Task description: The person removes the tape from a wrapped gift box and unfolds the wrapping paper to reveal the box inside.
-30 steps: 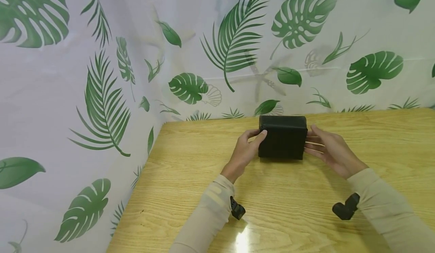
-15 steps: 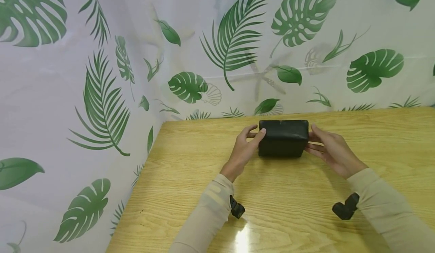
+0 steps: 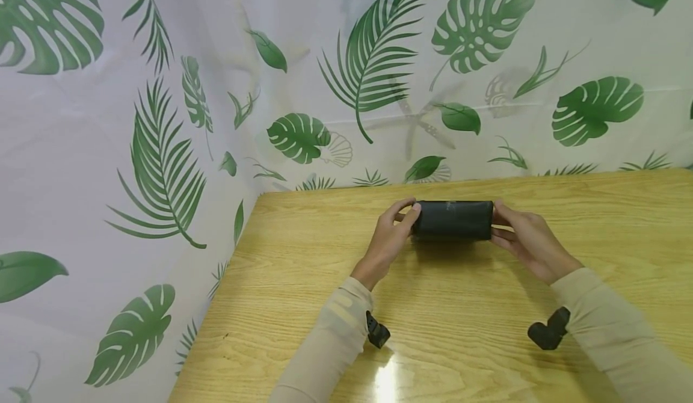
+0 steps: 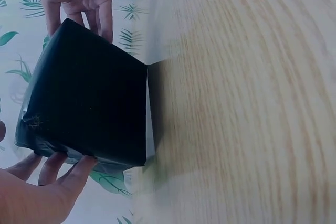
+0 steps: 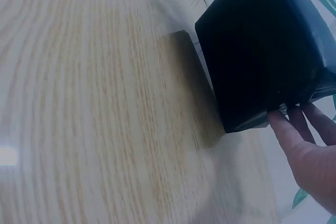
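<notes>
A black box (image 3: 455,221) with a smooth, slightly creased covering is held between both hands over the wooden table. It leans toward the viewer, with a dark shadow beneath its near lower edge. My left hand (image 3: 388,234) grips its left end, thumb at the upper corner. At the opposite end my right hand (image 3: 533,240) holds the box, thumb near the top corner and fingers against the side. In the left wrist view, a broad dark face of the box (image 4: 94,93) is visible between the hands. The right wrist view shows the right fingertips (image 5: 286,129) along its edge.
The light wooden table (image 3: 303,289) reaches back to a white curtain (image 3: 303,48) printed with green leaves, which also hangs along the left side. Small black cameras (image 3: 378,331) are strapped at both wrists.
The box has tipped toward the viewer between the hands: its large front face has turned downward out of sight and the upper face now shows. Both hands stay nearly in place.
</notes>
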A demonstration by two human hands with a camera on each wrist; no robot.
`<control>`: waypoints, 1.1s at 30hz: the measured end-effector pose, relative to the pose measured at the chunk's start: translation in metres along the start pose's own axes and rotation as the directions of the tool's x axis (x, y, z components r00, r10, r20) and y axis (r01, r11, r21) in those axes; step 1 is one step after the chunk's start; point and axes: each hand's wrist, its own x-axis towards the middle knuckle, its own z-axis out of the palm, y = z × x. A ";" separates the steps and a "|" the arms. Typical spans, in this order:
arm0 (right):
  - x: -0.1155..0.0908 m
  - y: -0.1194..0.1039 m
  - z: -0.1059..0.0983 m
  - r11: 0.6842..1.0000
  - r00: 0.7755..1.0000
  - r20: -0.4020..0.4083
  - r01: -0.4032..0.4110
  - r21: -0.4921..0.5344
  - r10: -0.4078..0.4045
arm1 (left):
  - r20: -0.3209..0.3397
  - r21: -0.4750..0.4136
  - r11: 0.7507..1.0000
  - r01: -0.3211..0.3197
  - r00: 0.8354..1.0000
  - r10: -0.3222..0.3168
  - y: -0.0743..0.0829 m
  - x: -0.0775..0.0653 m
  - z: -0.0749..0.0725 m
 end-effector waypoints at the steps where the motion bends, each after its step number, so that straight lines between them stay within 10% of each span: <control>1: 0.000 0.000 0.000 1.000 1.000 -0.004 -0.006 0.002 0.006 | -0.001 0.004 1.000 -0.005 1.000 0.005 0.000 0.000 0.000; 33: -0.005 0.013 -0.011 0.988 0.982 0.110 0.151 0.034 -0.154 | 0.015 0.180 0.983 -0.037 0.999 0.035 -0.002 -0.010 -0.001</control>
